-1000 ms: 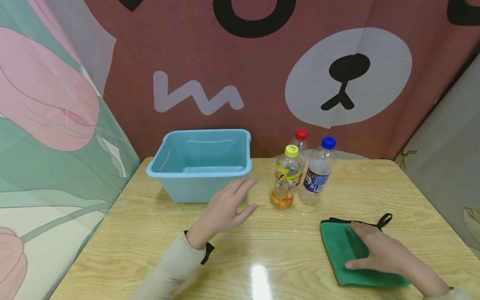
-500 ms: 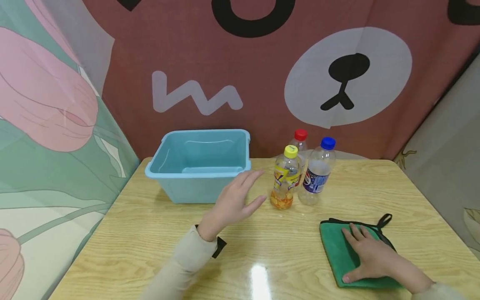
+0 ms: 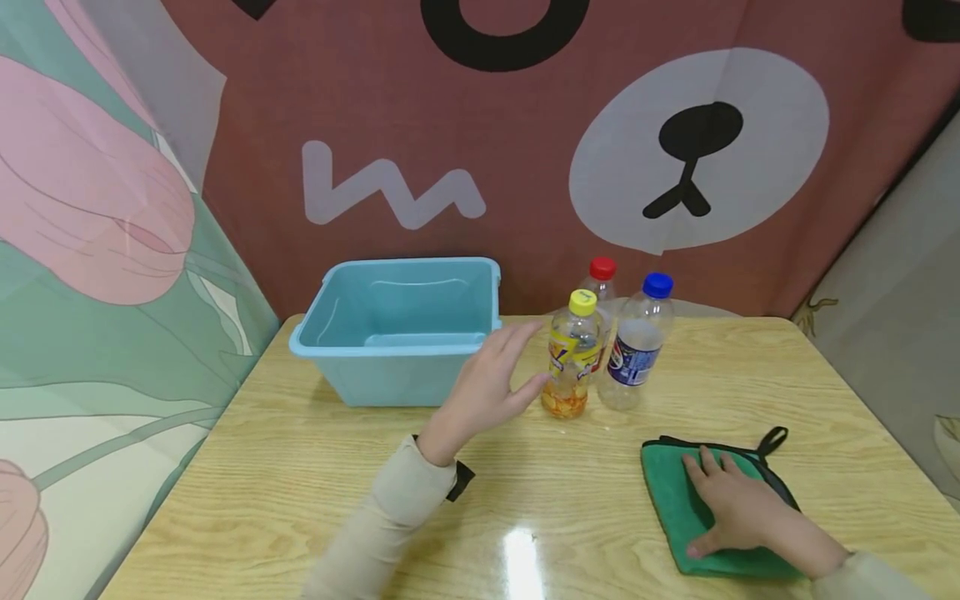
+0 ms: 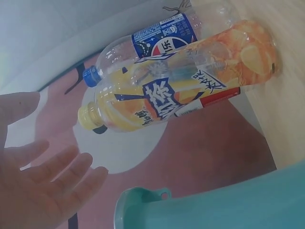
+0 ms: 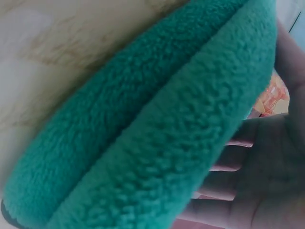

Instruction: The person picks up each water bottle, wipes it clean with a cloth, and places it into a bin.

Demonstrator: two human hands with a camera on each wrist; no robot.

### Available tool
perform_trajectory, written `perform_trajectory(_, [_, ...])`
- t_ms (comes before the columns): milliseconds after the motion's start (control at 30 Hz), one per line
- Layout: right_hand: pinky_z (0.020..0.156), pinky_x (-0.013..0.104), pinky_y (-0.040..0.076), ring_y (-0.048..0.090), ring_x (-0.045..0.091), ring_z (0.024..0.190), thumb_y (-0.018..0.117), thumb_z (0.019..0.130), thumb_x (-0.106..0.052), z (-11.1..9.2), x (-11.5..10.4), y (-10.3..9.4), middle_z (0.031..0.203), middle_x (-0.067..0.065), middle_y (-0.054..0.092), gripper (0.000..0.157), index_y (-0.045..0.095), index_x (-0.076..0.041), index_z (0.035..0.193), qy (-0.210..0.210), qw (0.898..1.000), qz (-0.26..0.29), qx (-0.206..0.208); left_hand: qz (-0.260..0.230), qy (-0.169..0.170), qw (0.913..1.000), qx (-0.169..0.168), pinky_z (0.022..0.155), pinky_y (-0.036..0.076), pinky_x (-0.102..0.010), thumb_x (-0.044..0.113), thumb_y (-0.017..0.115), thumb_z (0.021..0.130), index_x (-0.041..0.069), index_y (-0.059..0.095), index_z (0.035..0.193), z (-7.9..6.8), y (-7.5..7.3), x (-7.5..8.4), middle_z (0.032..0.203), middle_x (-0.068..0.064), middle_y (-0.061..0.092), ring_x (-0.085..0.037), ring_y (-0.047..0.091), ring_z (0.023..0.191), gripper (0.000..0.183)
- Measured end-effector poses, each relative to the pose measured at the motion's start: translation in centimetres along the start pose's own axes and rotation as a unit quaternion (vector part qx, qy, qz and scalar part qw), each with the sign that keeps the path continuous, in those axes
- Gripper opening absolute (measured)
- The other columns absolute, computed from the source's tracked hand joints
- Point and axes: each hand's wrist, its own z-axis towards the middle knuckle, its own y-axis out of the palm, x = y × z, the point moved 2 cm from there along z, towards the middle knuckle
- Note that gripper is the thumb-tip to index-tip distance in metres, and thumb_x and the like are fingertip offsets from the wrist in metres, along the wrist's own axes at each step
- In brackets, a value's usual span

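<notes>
My left hand (image 3: 486, 385) is held in the air with fingers extended, just left of a clear bottle with a yellow cap (image 3: 567, 358) and orange-patterned base. In the left wrist view that hand (image 4: 43, 176) has nothing in its palm, and the yellow-capped bottle (image 4: 157, 95) stands beyond the fingertips. My right hand (image 3: 738, 510) lies with spread fingers on a folded green towel (image 3: 670, 483) edged in black, with a hanging loop. The right wrist view shows the thick fold of the towel (image 5: 143, 138) in front of the fingers, hiding their tips.
A light blue plastic basin (image 3: 397, 375) stands at the back left, behind my left hand. Close behind the yellow-capped bottle are a blue-capped bottle (image 3: 633, 358) and a red-capped bottle (image 3: 602, 269). A printed curtain (image 3: 420, 108) hangs behind the wooden table (image 3: 300, 500).
My left hand has moved right and slightly forward, toward the yellow-capped bottle. The right hand has settled onto the green towel with its fingers spreading. The bottles and basin have stayed put.
</notes>
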Motion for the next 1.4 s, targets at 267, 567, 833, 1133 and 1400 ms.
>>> perform_trajectory(267, [0.079, 0.063, 0.040, 0.043, 0.056, 0.105, 0.073, 0.053, -0.061, 0.1, 0.4, -0.6, 0.124, 0.041, 0.038, 0.107, 0.043, 0.010, 0.127, -0.014, 0.999, -0.021, 0.044, -0.019, -0.011, 0.9998, 0.001, 0.094, 0.042, -0.036, 0.022, 0.065, 0.084, 0.000, 0.041, 0.131, 0.2, 0.9, -0.3, 0.124, -0.013, 0.050, -0.024, 0.047, 0.113, 0.057])
perform_trajectory(567, [0.066, 0.043, 0.051, 0.062, 0.030, 0.080, 0.079, 0.064, -0.030, -0.2, 1.9, -1.5, 0.096, 0.016, 0.064, 0.065, 0.056, 0.007, 0.112, -0.074, 0.984, 0.033, 0.156, -0.055, -0.053, 0.9971, 0.004, 0.102, 0.034, -0.037, 0.021, 0.063, 0.086, 0.000, 0.034, 0.136, 0.7, 2.0, -0.6, 0.134, -0.015, 0.041, -0.025, 0.038, 0.123, 0.062])
perform_trajectory(833, [0.069, 0.045, 0.050, 0.061, 0.034, 0.086, 0.075, 0.071, -0.026, -1.1, 2.5, -2.2, 0.101, 0.019, 0.062, 0.061, 0.052, 0.010, 0.115, -0.067, 0.975, 0.110, 0.183, -0.080, -0.080, 0.9935, 0.009, 0.102, 0.034, -0.037, 0.023, 0.062, 0.087, 0.000, 0.033, 0.136, 1.3, 2.6, -0.7, 0.134, -0.015, 0.040, -0.025, 0.037, 0.124, 0.062])
perform_trajectory(1133, [0.070, 0.051, 0.048, 0.055, 0.045, 0.094, 0.072, 0.077, -0.025, -2.2, 2.8, -3.3, 0.111, 0.035, 0.053, 0.070, 0.041, 0.017, 0.124, -0.045, 0.959, 0.171, 0.221, -0.087, -0.091, 0.9920, 0.012, 0.101, 0.035, -0.037, 0.023, 0.063, 0.086, -0.001, 0.033, 0.135, 1.6, 3.4, -0.7, 0.134, -0.015, 0.041, -0.025, 0.039, 0.123, 0.063])
perform_trajectory(1400, [0.072, 0.051, 0.048, 0.051, 0.047, 0.100, 0.069, 0.081, -0.026, -2.8, 2.8, -4.6, 0.117, 0.033, 0.050, 0.068, 0.040, 0.012, 0.128, -0.034, 0.950, 0.199, 0.238, -0.104, -0.116, 0.9877, 0.014, 0.099, 0.037, -0.038, 0.027, 0.062, 0.087, 0.001, 0.032, 0.137, 1.9, 3.8, -1.0, 0.135, -0.014, 0.040, -0.025, 0.040, 0.122, 0.064])
